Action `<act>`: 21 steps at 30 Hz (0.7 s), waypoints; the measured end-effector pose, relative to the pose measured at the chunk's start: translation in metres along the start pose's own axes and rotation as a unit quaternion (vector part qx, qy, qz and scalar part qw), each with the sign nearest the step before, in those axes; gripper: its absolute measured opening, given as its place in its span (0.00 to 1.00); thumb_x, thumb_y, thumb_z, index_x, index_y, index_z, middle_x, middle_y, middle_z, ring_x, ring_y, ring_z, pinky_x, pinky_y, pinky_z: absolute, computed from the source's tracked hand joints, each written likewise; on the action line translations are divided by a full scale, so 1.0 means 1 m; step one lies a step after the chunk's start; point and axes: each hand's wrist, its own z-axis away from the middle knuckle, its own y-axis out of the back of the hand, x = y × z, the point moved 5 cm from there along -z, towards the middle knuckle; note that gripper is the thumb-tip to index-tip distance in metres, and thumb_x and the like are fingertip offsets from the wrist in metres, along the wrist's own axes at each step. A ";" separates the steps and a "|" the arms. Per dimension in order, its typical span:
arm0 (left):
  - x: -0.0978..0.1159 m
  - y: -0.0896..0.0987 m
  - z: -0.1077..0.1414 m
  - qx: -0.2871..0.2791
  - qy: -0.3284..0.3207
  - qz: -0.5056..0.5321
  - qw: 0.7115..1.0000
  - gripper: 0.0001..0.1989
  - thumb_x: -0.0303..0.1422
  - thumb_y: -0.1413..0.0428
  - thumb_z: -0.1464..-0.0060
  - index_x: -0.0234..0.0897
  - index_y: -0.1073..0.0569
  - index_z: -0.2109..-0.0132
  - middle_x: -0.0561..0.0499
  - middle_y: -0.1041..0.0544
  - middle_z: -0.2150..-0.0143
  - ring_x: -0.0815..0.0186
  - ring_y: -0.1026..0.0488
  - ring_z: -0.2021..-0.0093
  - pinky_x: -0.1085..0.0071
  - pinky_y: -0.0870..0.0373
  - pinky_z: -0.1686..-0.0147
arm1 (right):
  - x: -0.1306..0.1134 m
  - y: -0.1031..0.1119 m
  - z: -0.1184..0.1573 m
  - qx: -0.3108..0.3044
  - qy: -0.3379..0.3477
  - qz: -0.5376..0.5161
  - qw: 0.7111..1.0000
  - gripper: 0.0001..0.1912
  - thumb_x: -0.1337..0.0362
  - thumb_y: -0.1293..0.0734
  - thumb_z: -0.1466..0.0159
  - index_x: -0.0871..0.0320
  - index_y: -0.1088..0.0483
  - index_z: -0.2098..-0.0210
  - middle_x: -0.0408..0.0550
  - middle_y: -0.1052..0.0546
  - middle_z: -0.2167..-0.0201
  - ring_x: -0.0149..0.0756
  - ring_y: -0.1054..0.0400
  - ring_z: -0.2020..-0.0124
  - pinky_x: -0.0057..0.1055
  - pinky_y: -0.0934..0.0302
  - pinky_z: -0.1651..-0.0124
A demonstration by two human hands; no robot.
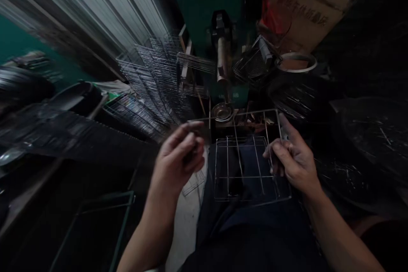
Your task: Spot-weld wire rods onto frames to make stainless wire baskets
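A wire rack (244, 177) of thin metal rods is in front of my lap. My right hand (295, 159) is closed on its right side, thumb and fingers pinching a rod and the index finger stretched along the edge. To the left of the rack is my left hand (181, 153), its fingers curled in a pinch near the left end of the top rod. Whatever lies between those fingers is too dark and blurred to make out. Just beyond the rack, a small round metal dish (222, 111) sits below the rod of a green machine (199, 12).
Stacked wire racks (156, 80) stand left of the machine. At right are a round container (296, 63), a dark bin with loose wire pieces (347, 174) and a cardboard box (306, 8). A green metal frame (127, 204) is at lower left.
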 end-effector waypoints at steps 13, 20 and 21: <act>-0.112 0.019 -0.025 0.010 -0.107 -0.430 0.896 0.21 0.32 0.46 0.44 0.35 0.26 0.44 0.47 0.23 0.61 0.63 0.26 0.61 0.66 0.27 0.58 | 0.074 0.024 0.015 0.007 -0.026 0.365 0.930 0.26 0.57 0.41 0.30 0.58 0.35 0.35 0.57 0.25 0.51 0.47 0.27 0.55 0.47 0.29 0.52; -0.133 0.023 0.002 0.041 -0.143 -0.419 0.896 0.20 0.35 0.48 0.37 0.35 0.27 0.41 0.44 0.21 0.57 0.61 0.23 0.58 0.66 0.25 0.58 | 0.084 0.021 0.036 0.017 -0.028 0.294 0.955 0.26 0.58 0.40 0.30 0.57 0.36 0.35 0.55 0.26 0.47 0.42 0.27 0.55 0.38 0.29 0.56; -0.135 0.024 0.004 0.044 -0.143 -0.412 0.899 0.20 0.35 0.48 0.38 0.35 0.27 0.41 0.44 0.20 0.55 0.61 0.22 0.57 0.66 0.25 0.56 | 0.082 0.020 0.036 0.022 -0.022 0.302 0.953 0.25 0.58 0.40 0.30 0.57 0.36 0.35 0.55 0.25 0.47 0.42 0.27 0.55 0.38 0.29 0.55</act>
